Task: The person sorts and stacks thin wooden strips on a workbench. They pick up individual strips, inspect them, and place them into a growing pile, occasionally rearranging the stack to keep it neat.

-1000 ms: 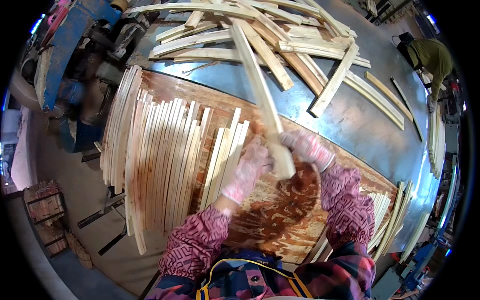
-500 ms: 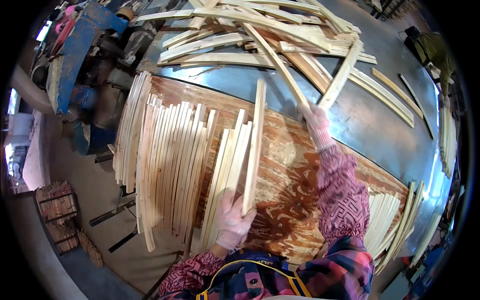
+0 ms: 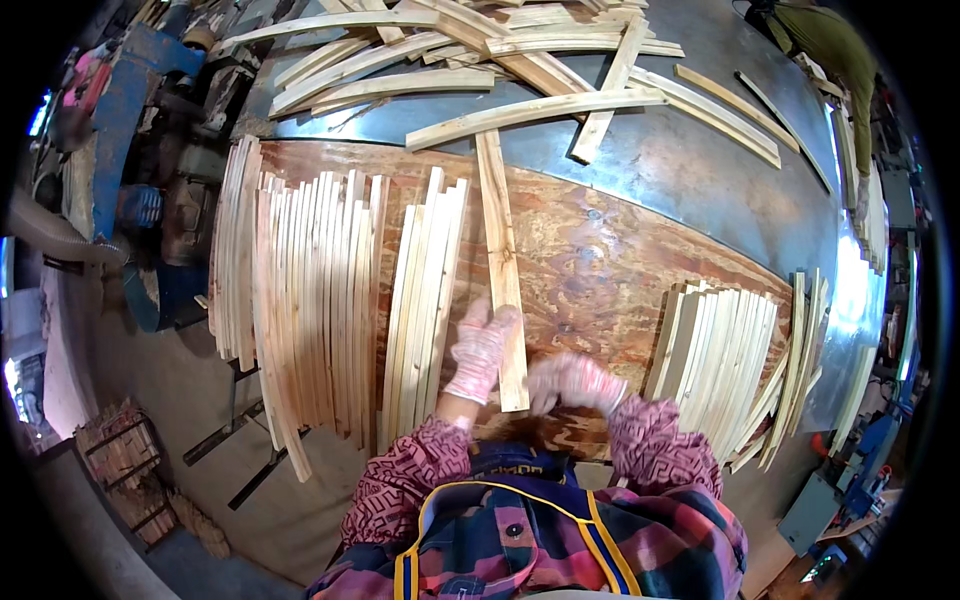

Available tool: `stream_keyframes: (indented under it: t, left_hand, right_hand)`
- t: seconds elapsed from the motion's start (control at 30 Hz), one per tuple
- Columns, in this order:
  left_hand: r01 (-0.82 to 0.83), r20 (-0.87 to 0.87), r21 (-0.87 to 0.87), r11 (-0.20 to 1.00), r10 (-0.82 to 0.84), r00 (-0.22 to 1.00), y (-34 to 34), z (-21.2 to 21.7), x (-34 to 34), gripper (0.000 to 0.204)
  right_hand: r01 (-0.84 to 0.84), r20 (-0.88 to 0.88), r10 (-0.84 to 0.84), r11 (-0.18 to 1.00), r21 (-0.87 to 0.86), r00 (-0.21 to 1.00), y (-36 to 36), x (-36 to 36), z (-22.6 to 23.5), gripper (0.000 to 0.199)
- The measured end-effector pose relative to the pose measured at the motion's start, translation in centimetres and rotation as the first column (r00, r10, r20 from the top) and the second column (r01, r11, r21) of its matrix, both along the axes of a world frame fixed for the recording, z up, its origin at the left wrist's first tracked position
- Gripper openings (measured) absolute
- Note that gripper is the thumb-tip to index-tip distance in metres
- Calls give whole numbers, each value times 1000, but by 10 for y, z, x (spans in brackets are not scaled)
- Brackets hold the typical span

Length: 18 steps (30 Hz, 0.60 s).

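Note:
A single pale wooden slat [image 3: 500, 260] lies lengthwise on the brown plywood board [image 3: 610, 250] in front of me. My left hand [image 3: 480, 350], in a pink-white glove, lies with fingers stretched along the slat's lower left edge. My right hand [image 3: 575, 382], gloved and blurred, hovers just right of the slat's near end. Left of the slat sits a small group of slats [image 3: 425, 290], and beyond it a long row of slats [image 3: 310, 300] laid side by side.
A stack of slats [image 3: 720, 350] lies to my right on the board. Loose curved slats [image 3: 450, 50] are piled on the grey metal table [image 3: 700, 170] beyond. A blue machine [image 3: 120, 110] stands at the left. Another person [image 3: 830, 50] works at the far right.
The slat, held raised in both hands a second ago, was swung down and now lies flat on the board. My right hand came back from the slat's far end to near its near end.

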<state>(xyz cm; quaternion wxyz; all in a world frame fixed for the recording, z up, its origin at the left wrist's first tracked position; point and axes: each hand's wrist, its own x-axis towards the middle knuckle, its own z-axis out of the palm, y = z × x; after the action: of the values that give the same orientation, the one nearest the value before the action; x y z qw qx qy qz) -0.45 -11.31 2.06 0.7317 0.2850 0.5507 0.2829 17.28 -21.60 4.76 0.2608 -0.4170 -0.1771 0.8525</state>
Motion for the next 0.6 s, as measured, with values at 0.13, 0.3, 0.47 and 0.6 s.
stream_keyframes:
  t: [0.13,0.3,0.47,0.6]
  left_hand:
    - [97,-178,274,957,-48,983,-8,31,-22,37]
    - [686,-937,308,659,88,337,-78,15,-94,39]
    - [783,-949,228,579,313,44,-88,-11,-113,55]
    - [938,-850,336,82,455,265,28,90,-18,59]
  right_hand:
    - [-316,901,-237,878,359,363,124,84,-21,33]
    - [-555,761,-429,824,110,-486,273,125,-35,69]
    - [-727,880,-299,683,-73,-370,322,125,-5,28]
    - [-780,886,-392,623,58,-247,279,124,1,32]
